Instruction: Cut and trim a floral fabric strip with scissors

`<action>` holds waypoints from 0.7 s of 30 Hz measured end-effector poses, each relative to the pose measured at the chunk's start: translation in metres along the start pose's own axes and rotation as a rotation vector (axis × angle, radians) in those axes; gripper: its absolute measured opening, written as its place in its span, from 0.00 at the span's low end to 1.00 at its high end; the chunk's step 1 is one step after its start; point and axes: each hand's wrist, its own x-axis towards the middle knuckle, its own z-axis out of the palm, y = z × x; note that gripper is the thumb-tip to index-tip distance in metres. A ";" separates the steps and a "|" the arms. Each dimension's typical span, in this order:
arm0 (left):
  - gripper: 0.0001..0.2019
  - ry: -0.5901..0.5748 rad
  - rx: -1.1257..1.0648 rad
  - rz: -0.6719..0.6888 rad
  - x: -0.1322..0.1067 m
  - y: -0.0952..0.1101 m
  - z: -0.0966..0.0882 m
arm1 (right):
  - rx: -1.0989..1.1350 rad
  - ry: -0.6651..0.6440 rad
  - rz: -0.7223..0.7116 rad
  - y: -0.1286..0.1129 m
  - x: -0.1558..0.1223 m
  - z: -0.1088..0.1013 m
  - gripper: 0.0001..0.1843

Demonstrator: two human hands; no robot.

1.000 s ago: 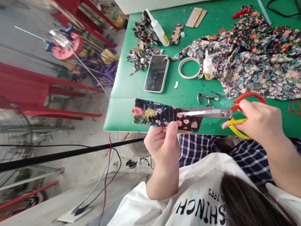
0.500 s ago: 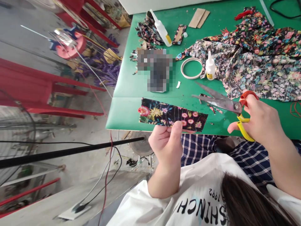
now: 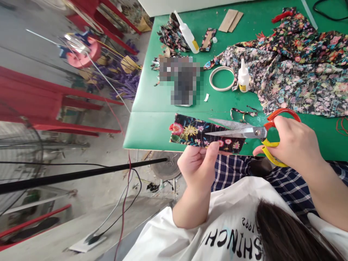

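Observation:
My left hand (image 3: 198,165) pinches the near edge of a strip of black floral fabric (image 3: 190,132), thumb on top, holding it over the front edge of the green table (image 3: 152,123). My right hand (image 3: 295,143) grips scissors (image 3: 244,131) with one red and one yellow handle. The blades are slightly apart and lie across the right end of the strip, pointing left.
On the table lie a large piece of floral fabric (image 3: 293,69), a tape ring (image 3: 222,78), two glue bottles (image 3: 243,77) (image 3: 187,33), a blurred-out phone (image 3: 182,81), fabric scraps (image 3: 170,36) and cardboard pieces (image 3: 230,20). Red furniture (image 3: 54,105) and cables (image 3: 122,203) stand left on the floor.
The scissors swung away from the strip with blades open, then came back onto its right end, nearly closed. The strip and my left hand shifted a little to the right.

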 end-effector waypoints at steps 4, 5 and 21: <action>0.15 -0.016 0.010 0.030 0.000 -0.001 -0.001 | -0.045 0.056 -0.017 -0.001 0.000 -0.001 0.24; 0.15 -0.023 0.011 0.031 0.001 0.000 0.000 | -0.054 0.068 -0.021 -0.001 0.000 -0.001 0.24; 0.21 -0.001 0.016 -0.073 -0.001 -0.006 -0.004 | -0.119 0.110 -0.001 -0.002 0.000 -0.001 0.24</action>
